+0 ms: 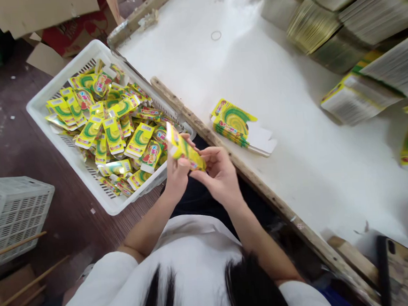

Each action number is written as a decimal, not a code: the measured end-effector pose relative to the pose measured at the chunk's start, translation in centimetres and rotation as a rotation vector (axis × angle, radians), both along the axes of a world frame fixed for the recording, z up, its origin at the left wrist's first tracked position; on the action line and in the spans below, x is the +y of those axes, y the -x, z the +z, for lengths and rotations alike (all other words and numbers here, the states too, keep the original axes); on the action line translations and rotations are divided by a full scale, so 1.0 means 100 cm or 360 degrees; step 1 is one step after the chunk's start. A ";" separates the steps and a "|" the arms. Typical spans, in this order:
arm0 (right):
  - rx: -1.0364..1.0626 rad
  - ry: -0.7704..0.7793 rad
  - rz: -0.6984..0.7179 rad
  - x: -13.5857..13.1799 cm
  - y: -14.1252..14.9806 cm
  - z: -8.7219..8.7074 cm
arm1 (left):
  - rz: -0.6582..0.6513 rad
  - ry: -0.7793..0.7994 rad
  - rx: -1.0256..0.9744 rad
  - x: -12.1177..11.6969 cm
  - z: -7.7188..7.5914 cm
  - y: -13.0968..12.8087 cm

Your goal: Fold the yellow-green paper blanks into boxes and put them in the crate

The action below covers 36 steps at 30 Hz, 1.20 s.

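Observation:
Between my two hands is a small yellow and green printed carton point(189, 153), tilted, its white end flap sticking up at the left. My left hand point(177, 171) grips it from the left side, thumb on its near face. The fingers and thumb of my right hand point(220, 173) pinch its right end. Just left of my hands stands a white plastic basket point(111, 211), heaped with yellow and green cartons point(112, 129) of the same print. On the white table to the right lies a small stack of flat carton blanks point(235, 122).
Large bundles of flat cartons point(366, 22) stand at the table's far right. A phone point(400, 269) lies near the lower right corner. The table's wooden edge strip point(263, 190) runs beside me. Another white crate point(16, 215) and cardboard boxes point(44, 12) are at the left.

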State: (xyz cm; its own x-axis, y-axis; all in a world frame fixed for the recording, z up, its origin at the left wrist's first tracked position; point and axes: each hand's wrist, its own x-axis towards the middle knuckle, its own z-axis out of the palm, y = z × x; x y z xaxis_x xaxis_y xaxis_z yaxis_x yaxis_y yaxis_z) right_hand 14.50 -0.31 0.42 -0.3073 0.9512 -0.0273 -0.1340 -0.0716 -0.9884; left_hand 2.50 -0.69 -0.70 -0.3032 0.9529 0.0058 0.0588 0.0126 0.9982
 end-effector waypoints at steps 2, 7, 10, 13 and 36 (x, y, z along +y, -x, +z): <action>0.0071 0.0082 0.0002 0.000 -0.001 0.001 | 0.0027 -0.0109 -0.0140 -0.004 -0.006 0.000; 0.0081 0.0121 0.0049 -0.007 0.008 0.005 | 0.0472 -0.0213 -0.0026 -0.008 -0.002 0.006; 0.0066 0.0165 -0.0080 -0.005 0.008 0.003 | 0.0438 -0.0155 0.0166 -0.011 0.002 0.008; 0.0030 0.0149 -0.0167 0.001 -0.002 0.000 | 0.0294 -0.0147 0.0256 -0.017 0.003 0.009; -0.0097 -0.0024 0.0288 0.005 -0.026 0.000 | -0.0744 -0.0248 0.1030 -0.024 0.017 0.018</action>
State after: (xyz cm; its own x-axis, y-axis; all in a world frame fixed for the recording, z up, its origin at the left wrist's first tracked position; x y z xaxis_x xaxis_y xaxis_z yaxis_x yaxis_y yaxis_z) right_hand 17.11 0.24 0.45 -0.4716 0.8810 -0.0371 -0.0600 -0.0740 -0.9954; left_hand 0.66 -3.13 0.96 0.2348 0.9540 0.1867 0.5896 -0.2924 0.7529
